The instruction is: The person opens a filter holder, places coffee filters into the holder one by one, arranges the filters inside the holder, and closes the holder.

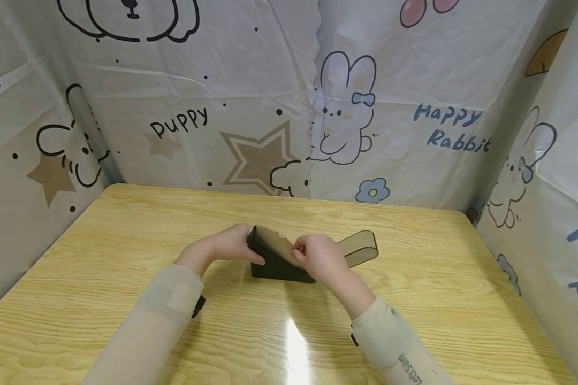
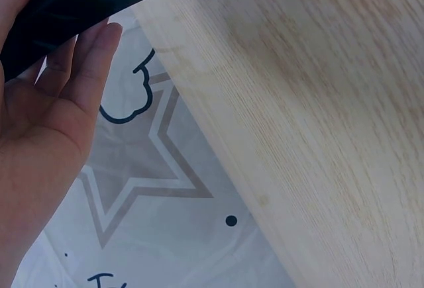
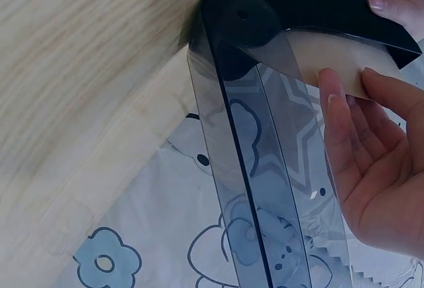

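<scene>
A black wedge-shaped holder (image 1: 280, 267) stands on the table, a tan sheet (image 1: 275, 241) showing along its sloping top. Its clear, dark-edged cover (image 1: 363, 248) is swung out to the right; the right wrist view shows this see-through cover (image 3: 275, 189) joined at a round pivot. My left hand (image 1: 232, 243) grips the holder's raised left end, thumb on the near side; the left wrist view has the fingers (image 2: 93, 59) beneath the black body. With curled fingertips, my right hand (image 1: 322, 259) pinches the tan sheet (image 3: 331, 56) at its edge, close to the holder's black end.
The wood-grain table (image 1: 173, 331) extends around the holder on all sides. Printed cloth walls (image 1: 250, 69) rise at the table's back, left and right edges. The clear cover sticks out just past my right hand.
</scene>
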`<state>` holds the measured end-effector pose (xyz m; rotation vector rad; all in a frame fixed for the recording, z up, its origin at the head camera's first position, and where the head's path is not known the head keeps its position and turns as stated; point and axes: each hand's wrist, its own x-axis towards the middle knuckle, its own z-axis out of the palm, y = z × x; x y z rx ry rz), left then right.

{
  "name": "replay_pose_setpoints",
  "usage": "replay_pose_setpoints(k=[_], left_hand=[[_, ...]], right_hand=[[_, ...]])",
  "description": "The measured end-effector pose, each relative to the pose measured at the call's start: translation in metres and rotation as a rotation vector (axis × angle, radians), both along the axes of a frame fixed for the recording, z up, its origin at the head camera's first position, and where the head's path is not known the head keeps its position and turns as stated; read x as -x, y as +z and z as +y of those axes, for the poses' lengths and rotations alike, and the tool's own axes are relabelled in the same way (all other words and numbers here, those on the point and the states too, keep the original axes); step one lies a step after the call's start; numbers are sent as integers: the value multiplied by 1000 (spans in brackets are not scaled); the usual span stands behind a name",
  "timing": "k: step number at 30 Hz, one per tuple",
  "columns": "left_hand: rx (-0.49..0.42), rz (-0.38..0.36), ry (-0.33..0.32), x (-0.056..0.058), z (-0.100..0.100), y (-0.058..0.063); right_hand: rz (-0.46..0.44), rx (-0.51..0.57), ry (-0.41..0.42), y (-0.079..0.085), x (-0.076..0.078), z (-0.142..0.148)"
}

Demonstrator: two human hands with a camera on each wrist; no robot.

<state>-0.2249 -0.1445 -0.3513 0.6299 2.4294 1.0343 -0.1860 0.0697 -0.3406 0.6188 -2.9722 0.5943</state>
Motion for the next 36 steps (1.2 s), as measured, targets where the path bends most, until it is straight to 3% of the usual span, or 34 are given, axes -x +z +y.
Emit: replay_pose_setpoints(k=[10, 36], left_hand=[[5, -15, 24, -1, 1, 1], [5, -10, 14, 1, 0, -2]], right_hand=[[-1, -7, 9, -3, -1, -1], [-44, -51, 0, -4, -4, -2]])
